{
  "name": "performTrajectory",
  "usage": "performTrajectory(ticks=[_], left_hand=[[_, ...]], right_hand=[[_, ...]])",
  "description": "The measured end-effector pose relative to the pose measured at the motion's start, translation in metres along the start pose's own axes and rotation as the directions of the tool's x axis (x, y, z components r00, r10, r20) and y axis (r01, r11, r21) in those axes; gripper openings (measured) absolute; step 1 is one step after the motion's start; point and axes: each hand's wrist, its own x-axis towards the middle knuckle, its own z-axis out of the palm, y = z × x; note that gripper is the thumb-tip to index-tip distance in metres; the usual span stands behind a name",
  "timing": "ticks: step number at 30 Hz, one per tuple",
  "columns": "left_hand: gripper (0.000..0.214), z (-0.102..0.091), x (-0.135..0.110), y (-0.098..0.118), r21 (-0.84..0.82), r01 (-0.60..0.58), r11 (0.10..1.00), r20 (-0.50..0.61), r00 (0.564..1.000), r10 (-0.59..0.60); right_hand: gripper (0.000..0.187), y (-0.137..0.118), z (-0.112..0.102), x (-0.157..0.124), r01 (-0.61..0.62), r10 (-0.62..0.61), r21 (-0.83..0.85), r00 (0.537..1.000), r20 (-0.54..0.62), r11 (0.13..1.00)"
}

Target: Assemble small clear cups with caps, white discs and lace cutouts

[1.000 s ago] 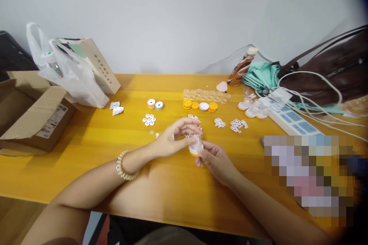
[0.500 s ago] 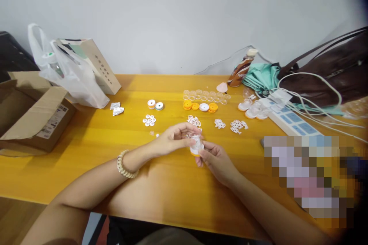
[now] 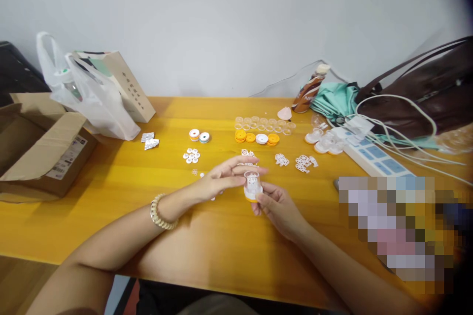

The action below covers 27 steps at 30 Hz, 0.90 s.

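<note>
My right hand [image 3: 279, 206] is closed on the lower part of a small clear plastic dome with a white and orange base [image 3: 253, 188]. The dome stands upright, with white pieces visible inside it. To its left, my left hand [image 3: 225, 177] has its fingers stretched out and apart. The left thumb tip lies close to the dome's side; whether it touches, I cannot tell. Behind my left fingers, white lattice pieces [image 3: 247, 153] are partly hidden. A group of small white discs [image 3: 191, 156] lies beyond my left wrist.
Clear cups [image 3: 263, 123] stand in a row behind orange and white round caps [image 3: 250, 138]. More white cut-out pieces [image 3: 305, 163] lie to the right. A power strip [image 3: 379, 157] with cables is at the right, a cardboard box [image 3: 44, 157] at the left, a bottle [image 3: 309, 91] at the back.
My left hand has let go of the clear dome's upper part and drawn slightly left, its fingers straightening. My right hand keeps its hold on the base in nearly the same place.
</note>
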Motion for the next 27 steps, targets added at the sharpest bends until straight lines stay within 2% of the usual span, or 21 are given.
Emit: performTrajectory(ticks=[4,8,11,15,18,22,24,27], left_hand=[[0.043,0.0018,0.0001,0.0014,0.065,-0.079,0.995,-0.099,0.991,0.085],[0.04,0.002,0.0011,0.0019,-0.012,-0.029,1.0,-0.06,0.998,0.028],[0.04,0.002,0.0015,0.001,0.082,-0.086,0.993,-0.167,0.981,0.099],[0.043,0.0024,0.001,0.0012,0.029,-0.036,0.999,-0.072,0.997,0.038],[0.049,0.0014,0.0004,0.0013,0.075,-0.057,0.996,-0.122,0.99,0.066],[0.047,-0.0004,0.0012,0.0001,-0.073,0.012,0.997,-0.036,0.999,-0.015],[0.045,-0.0001,0.0021,-0.0009,-0.06,0.026,0.998,-0.067,0.997,-0.03],[0.031,0.0025,0.0024,-0.0022,0.08,0.087,0.993,-0.143,0.987,-0.074]], right_hand=[[0.028,0.0,0.0001,-0.0001,-0.012,0.012,-0.007,1.0,0.017,1.0],[0.027,0.0002,0.0003,-0.0001,-0.011,0.011,0.016,1.0,0.014,1.0],[0.027,-0.0002,0.0003,0.0,-0.006,0.006,0.025,1.0,0.016,1.0],[0.028,-0.0013,0.0011,0.0,-0.002,0.002,0.011,1.0,0.002,1.0],[0.028,-0.0012,0.0013,0.0,-0.002,0.002,0.003,1.0,0.003,1.0],[0.027,-0.0002,0.0001,0.0005,0.008,-0.008,-0.005,1.0,-0.002,1.0],[0.026,0.0,-0.0008,0.0009,0.011,-0.011,-0.01,1.0,0.0,1.0],[0.027,0.0,-0.0005,0.0006,0.005,-0.005,-0.006,1.0,0.007,1.0]])
